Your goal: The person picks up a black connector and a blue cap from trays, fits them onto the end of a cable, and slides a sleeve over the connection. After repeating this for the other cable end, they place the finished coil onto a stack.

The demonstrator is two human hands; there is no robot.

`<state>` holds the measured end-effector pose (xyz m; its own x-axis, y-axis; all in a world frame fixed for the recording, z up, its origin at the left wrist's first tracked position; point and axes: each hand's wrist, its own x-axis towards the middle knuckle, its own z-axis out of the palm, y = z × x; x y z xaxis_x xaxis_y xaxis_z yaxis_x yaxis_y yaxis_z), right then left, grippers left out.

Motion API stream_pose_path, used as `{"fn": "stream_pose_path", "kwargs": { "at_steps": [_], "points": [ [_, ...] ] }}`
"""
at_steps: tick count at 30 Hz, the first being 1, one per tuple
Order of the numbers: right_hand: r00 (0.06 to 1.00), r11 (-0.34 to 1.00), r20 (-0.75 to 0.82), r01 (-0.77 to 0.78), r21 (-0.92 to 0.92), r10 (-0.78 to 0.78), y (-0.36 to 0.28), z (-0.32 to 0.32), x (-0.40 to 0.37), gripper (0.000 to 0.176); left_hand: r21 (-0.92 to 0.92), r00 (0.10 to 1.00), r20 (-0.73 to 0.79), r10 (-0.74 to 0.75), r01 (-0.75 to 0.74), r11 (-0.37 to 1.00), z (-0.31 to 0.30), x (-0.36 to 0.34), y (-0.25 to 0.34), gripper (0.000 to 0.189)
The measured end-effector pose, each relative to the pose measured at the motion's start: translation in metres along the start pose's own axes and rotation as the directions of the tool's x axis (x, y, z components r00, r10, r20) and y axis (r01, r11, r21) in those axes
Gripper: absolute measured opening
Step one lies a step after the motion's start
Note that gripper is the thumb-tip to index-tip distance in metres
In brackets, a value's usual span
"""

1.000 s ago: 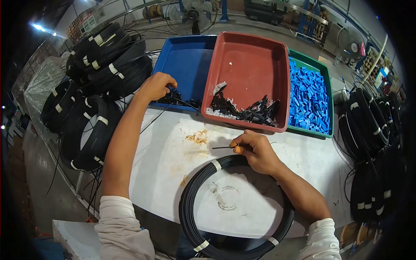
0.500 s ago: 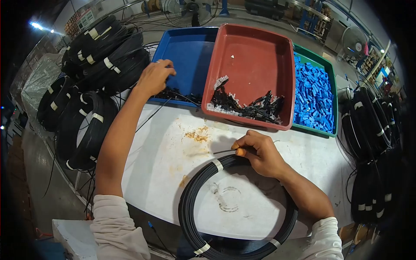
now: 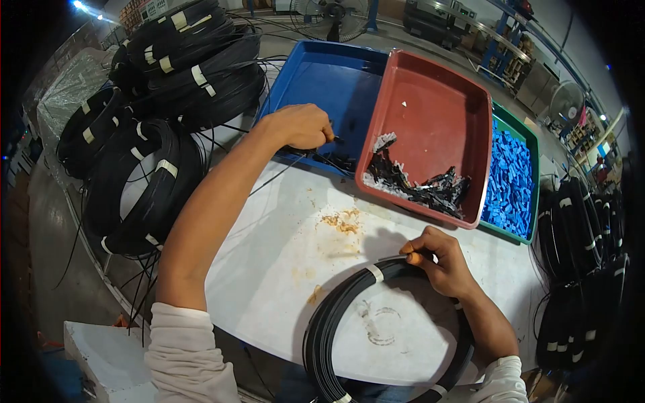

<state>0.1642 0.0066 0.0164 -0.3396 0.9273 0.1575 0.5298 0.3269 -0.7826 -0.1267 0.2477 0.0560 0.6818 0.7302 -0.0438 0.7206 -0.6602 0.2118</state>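
1. Pinches a short, thin end of black cable (image 3: 391, 258) between the orange-tipped thumb and forefinger of the right hand (image 3: 440, 263), pointing it left, just above the far side of the coil below.
2. Has a large, round coil of black cable (image 3: 321, 329), wrapped with white bands (image 3: 375, 273), under and near that hand; rests most of it on the white-topped bench (image 3: 275, 269), with the nearest part out past the bench edge. Cannot tell of any join between pinched end and coil.
3. Reaches with the left hand (image 3: 302, 126) over the near part of the blue rectangular plastic tray (image 3: 329, 74), far and left on the bench, back upward and fingers curled close together. Cannot tell of any grip between those fingertips.
4. Shows small black pieces (image 3: 336, 163) along the near side of that tray, beside the left hand, and a thin black strand (image 3: 277, 176) slanting from there over the bench.
5. Shows, right of the blue tray, a red rectangular plastic tray (image 3: 430, 107) with mixed black and white pieces (image 3: 440, 188) heaped toward the near side.
6. Shows, farther right, a green plastic tray (image 3: 516, 130) full of small blue pieces (image 3: 507, 181).
7. Includes piled black coils with white bands (image 3: 228, 101) at far left, and orange-brown crumbs (image 3: 346, 220) mid-bench.
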Motion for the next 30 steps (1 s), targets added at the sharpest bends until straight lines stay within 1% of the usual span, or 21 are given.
{"fn": "stream_pose_path", "kwargs": {
  "at_steps": [1,2,3,5,6,8,9,10,12,14,15,17,19,21,23,24,26,27,29,30],
  "points": [
    [1.0,1.0,-0.01,0.006,0.017,-0.006,0.002,0.001,0.0,0.012,0.04,0.999,-0.029,0.016,-0.015,0.999,-0.004,-0.002,0.005,0.036],
    [1.0,0.999,-0.018,-0.015,0.034,0.016,0.002,0.002,0.0,0.013,0.066,1.0,-0.011,-0.025,0.026,0.997,-0.007,-0.004,0.01,0.038],
    [1.0,0.999,-0.019,-0.016,0.028,0.016,0.002,0.002,0.0,0.013,0.064,1.0,-0.016,-0.021,0.022,0.998,-0.011,-0.007,0.011,0.038],
    [0.999,0.999,-0.002,-0.042,0.034,0.042,0.003,0.002,0.0,0.014,0.038,0.997,-0.044,0.07,-0.069,0.997,-0.012,-0.007,0.013,0.034],
    [0.999,0.999,0.003,-0.047,0.026,0.047,0.004,0.001,0.0,0.015,0.034,0.996,-0.043,0.074,-0.072,0.997,-0.009,-0.005,0.011,0.034],
    [0.998,0.998,0.003,-0.06,0.037,0.059,0.002,0.001,0.0,0.015,-0.074,0.985,-0.057,0.162,-0.166,0.983,-0.002,-0.001,0.008,0.023],
    [0.998,0.997,0.001,-0.063,0.048,0.063,0.002,0.001,0.001,0.016,-0.077,0.985,-0.058,0.164,-0.168,0.983,-0.001,0.0,0.009,0.023],
    [0.998,0.997,0.001,-0.066,0.047,0.066,0.001,0.001,0.001,0.016,-0.07,0.983,-0.027,0.182,-0.184,0.98,0.0,0.002,0.01,0.019],
    [1.0,1.0,0.011,-0.029,-0.008,0.029,0.0,0.0,0.001,0.016,-0.065,0.979,0.006,0.203,-0.202,0.977,0.001,0.004,0.012,0.016],
    [1.0,1.0,0.008,-0.024,-0.008,0.024,-0.001,0.0,0.001,0.016,0.035,0.991,0.024,0.131,-0.132,0.991,0.0,0.006,0.016,0.014],
    [1.0,1.0,0.005,-0.016,-0.008,0.016,-0.001,0.0,0.001,0.016,0.036,0.99,0.024,0.137,-0.138,0.99,0.002,0.007,0.016,0.014],
    [1.0,1.0,0.003,-0.013,-0.013,0.013,0.0,0.0,0.0,0.015,0.007,0.989,-0.03,0.145,-0.145,0.989,0.006,0.009,0.014,0.014],
    [1.0,1.0,0.002,-0.008,-0.013,0.008,-0.003,0.0,0.0,0.015,0.03,0.988,-0.053,0.142,-0.14,0.99,0.007,0.01,0.015,0.013],
    [0.999,0.999,0.018,-0.034,-0.023,0.034,-0.007,-0.002,0.001,0.014,0.051,0.988,-0.078,0.131,-0.127,0.991,0.008,0.011,0.014,0.013],
    [1.0,1.0,0.018,-0.014,-0.023,0.014,-0.004,0.0,0.001,0.014,0.108,0.977,-0.209,0.03,-0.008,0.994,0.01,0.013,0.013,0.014],
    [1.0,1.0,0.02,0.004,-0.025,-0.003,-0.003,0.0,0.001,0.014,0.107,0.978,-0.208,0.032,-0.01,0.994,0.01,0.012,0.012,0.014],
    [0.999,1.0,0.024,-0.025,-0.015,0.025,-0.005,-0.001,0.001,0.014,0.268,0.937,-0.303,0.173,-0.09,0.959,0.011,0.011,0.01,0.014],
    [0.998,0.999,0.029,-0.047,-0.006,0.047,-0.006,-0.001,0.001,0.014,0.267,0.937,-0.301,0.18,-0.098,0.959,0.013,0.012,0.01,0.014],
    [0.999,0.999,0.026,-0.036,-0.009,0.036,-0.005,-0.001,0.0,0.014,0.165,0.88,-0.296,0.373,-0.337,0.927,0.017,0.013,0.011,0.014],
    [0.999,1.0,0.032,-0.019,-0.011,0.02,-0.004,-0.001,0.001,0.014,0.163,0.88,-0.294,0.374,-0.339,0.926,0.017,0.014,0.015,0.014]
  ]
}}
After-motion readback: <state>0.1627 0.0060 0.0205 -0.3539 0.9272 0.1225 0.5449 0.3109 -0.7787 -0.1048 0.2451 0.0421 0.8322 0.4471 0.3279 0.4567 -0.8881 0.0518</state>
